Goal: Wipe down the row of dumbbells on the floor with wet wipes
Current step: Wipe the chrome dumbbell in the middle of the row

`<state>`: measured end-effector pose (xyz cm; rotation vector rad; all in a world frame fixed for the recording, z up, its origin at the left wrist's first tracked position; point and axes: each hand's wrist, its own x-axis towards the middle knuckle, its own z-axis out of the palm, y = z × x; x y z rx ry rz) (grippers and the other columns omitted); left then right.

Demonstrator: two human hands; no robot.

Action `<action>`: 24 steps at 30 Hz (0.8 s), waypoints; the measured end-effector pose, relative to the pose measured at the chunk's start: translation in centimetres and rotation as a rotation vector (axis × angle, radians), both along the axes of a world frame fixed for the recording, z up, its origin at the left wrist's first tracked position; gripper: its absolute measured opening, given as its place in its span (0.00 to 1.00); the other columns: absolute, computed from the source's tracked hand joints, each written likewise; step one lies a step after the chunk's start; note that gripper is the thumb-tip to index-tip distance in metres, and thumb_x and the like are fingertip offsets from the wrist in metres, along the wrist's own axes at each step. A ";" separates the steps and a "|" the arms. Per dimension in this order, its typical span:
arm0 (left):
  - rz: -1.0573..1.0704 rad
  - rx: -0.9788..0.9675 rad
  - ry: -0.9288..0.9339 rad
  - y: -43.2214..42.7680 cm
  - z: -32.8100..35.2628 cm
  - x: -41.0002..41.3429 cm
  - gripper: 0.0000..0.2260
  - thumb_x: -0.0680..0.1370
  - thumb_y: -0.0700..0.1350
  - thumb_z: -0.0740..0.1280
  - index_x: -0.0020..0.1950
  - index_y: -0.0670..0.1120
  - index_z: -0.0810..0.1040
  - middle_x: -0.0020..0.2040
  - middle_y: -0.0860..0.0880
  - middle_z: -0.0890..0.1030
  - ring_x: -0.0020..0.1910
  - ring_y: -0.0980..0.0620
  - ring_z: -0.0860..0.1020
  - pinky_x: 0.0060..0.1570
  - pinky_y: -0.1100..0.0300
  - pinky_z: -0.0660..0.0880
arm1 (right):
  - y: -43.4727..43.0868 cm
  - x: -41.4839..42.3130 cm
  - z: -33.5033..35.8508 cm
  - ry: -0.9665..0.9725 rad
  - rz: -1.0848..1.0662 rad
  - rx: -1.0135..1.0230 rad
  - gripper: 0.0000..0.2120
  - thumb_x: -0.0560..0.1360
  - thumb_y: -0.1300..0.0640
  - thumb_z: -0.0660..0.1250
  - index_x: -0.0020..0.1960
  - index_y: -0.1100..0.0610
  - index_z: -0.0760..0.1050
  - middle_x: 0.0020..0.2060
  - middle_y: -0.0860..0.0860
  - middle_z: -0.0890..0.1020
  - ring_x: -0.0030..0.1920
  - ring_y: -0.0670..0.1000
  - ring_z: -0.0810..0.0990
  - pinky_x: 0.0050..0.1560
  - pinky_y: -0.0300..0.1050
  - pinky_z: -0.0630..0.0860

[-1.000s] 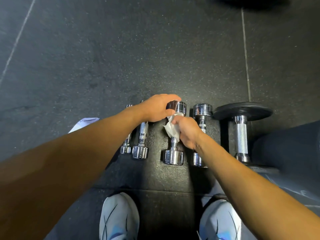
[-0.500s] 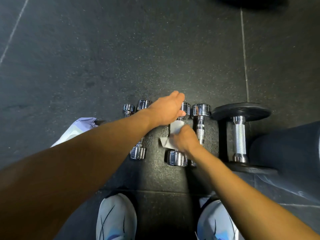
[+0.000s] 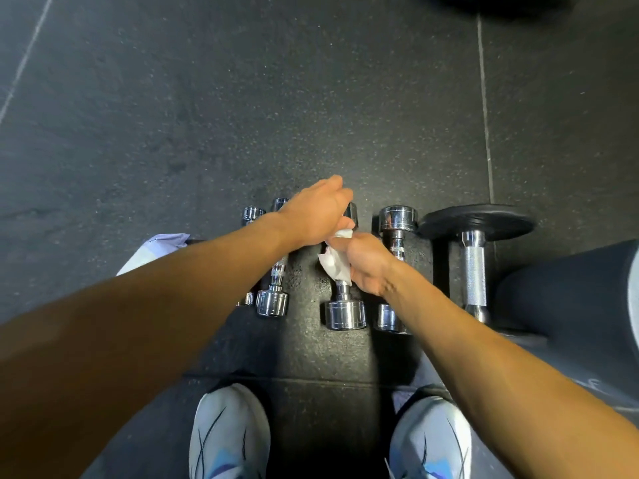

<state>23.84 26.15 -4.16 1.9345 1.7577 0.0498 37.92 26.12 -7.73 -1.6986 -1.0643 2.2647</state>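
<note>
Several chrome dumbbells lie side by side on the dark rubber floor. My left hand (image 3: pixel 316 216) grips the far head of the middle chrome dumbbell (image 3: pixel 345 314). My right hand (image 3: pixel 368 262) is wrapped around that dumbbell's handle with a white wet wipe (image 3: pixel 333 262) pressed under the fingers. Left of it lie a smaller chrome dumbbell (image 3: pixel 273 300) and the smallest one (image 3: pixel 252 214), partly hidden by my left forearm. To the right lie another chrome dumbbell (image 3: pixel 397 219) and a large dumbbell with black plates (image 3: pixel 475 223).
A pale wipes packet (image 3: pixel 155 247) lies on the floor at the left, half hidden by my left arm. My two light sneakers (image 3: pixel 228 433) stand just below the row. My dark-clad right knee (image 3: pixel 570 299) covers the near end of the black-plate dumbbell.
My right hand with the wipe has slid along the middle dumbbell's handle, down toward the near head and back up. My left hand stayed on the far head.
</note>
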 end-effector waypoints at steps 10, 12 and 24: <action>0.095 -0.003 0.055 0.1 -0.3 2.5 0.19 0.81 0.56 0.66 0.69 0.47 0.75 0.65 0.44 0.70 0.66 0.43 0.68 0.63 0.45 0.72 | -5.5 2.5 1.4 -0.673 0.820 0.690 0.14 0.84 0.62 0.57 0.66 0.69 0.66 0.61 0.64 0.75 0.54 0.60 0.75 0.49 0.45 0.66; 0.172 -0.047 0.010 0.1 -0.8 3.1 0.20 0.82 0.56 0.65 0.71 0.50 0.74 0.66 0.42 0.69 0.66 0.40 0.67 0.64 0.43 0.72 | -5.1 2.2 1.4 -0.666 0.730 0.694 0.13 0.84 0.61 0.58 0.65 0.67 0.67 0.57 0.62 0.75 0.48 0.55 0.70 0.47 0.45 0.65; 0.181 -0.041 -0.226 0.0 0.1 0.1 0.04 0.76 0.35 0.67 0.48 0.42 0.79 0.46 0.44 0.83 0.46 0.43 0.79 0.53 0.45 0.76 | -1.9 1.3 0.2 -0.024 0.023 -0.103 0.08 0.80 0.62 0.66 0.58 0.62 0.75 0.46 0.58 0.81 0.41 0.54 0.81 0.45 0.51 0.79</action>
